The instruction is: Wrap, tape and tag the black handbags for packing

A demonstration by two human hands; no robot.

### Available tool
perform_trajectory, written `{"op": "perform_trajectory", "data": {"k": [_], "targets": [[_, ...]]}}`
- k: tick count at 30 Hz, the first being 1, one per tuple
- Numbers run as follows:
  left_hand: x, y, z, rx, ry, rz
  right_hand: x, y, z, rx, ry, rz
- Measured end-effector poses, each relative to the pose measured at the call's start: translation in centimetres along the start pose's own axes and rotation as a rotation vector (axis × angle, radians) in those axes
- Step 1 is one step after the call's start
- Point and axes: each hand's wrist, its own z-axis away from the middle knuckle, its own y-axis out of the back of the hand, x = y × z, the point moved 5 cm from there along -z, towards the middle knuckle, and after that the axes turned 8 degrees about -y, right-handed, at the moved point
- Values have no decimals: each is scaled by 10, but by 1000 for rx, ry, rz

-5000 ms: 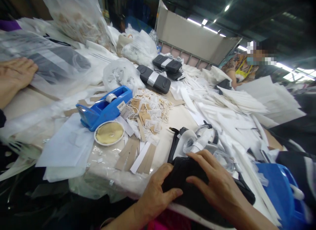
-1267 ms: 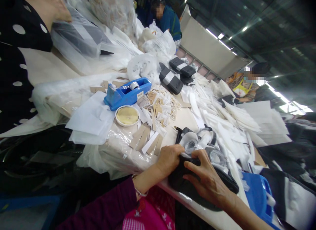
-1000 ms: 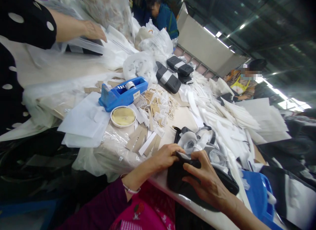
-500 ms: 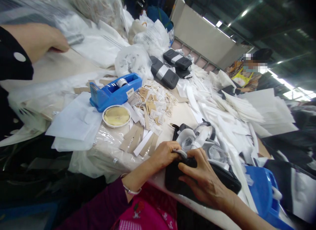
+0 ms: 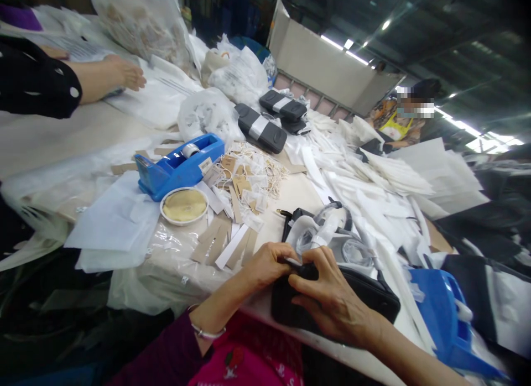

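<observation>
A black pouch (image 5: 365, 297) lies at the near edge of the table. My left hand (image 5: 265, 264) pinches its top left corner, and my right hand (image 5: 327, 297) presses on its top with fingers curled over the same corner. Behind the pouch sits a heap of clear and white plastic wrapping (image 5: 323, 234) with a black strap. A row of brown and white paper strips (image 5: 226, 245) lies just left of my left hand.
A blue tape dispenser (image 5: 178, 165), a round dish with a yellow sponge (image 5: 183, 205) and strung hang tags (image 5: 249, 178) sit mid-table. Black cases (image 5: 261, 131) lie farther back. White paper strips (image 5: 373, 181) cover the right. A blue bin (image 5: 443, 314) stands near right. A co-worker's arm (image 5: 83, 82) reaches in from the left.
My hands have stayed on the pouch's corner, fingers closing tighter together. The co-worker's hand at left has moved back over the white bags.
</observation>
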Motion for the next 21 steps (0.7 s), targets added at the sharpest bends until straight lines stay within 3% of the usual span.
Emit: {"op": "perform_trajectory", "data": {"k": [6, 11, 13, 14, 16, 19, 21], "targets": [[-6, 0, -1, 9, 67, -5, 3, -2, 0, 5, 2, -10], [-4, 1, -1, 9, 43, -55, 3, -1, -3, 26, -1, -22], [-1, 0, 0, 23, 33, -74, 4, 5, 1, 96, -12, -72], [0, -2, 0, 27, 38, -74, 9, 11, 5, 186, -36, -104], [3, -5, 0, 22, 71, -45, 27, 30, 24, 501, -173, -151], [5, -6, -3, 4, 135, 15, 74, 45, 86, 1063, -610, -244], [6, -2, -7, 2, 162, 22, 103, 31, 132, 1260, -905, -448]]}}
